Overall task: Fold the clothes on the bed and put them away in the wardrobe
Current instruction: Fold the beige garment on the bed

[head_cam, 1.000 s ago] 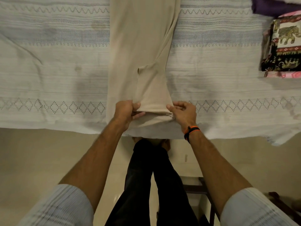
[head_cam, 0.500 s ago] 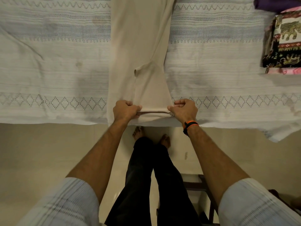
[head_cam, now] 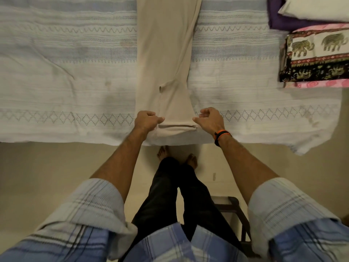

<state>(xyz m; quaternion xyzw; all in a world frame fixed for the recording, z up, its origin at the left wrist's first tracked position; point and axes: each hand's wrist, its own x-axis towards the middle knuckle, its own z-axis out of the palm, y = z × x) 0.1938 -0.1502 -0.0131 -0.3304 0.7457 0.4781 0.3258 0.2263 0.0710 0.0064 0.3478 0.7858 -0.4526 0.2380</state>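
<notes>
Beige trousers lie lengthwise up the middle of the frame on the bed, hem end at the near edge. I see my left hand curled, thumb pinching the hem's left corner. My right hand sits at the right corner, fingers loosely curled, thumb touching the cloth; whether it grips, I cannot tell. Folded clothes are stacked at upper right.
</notes>
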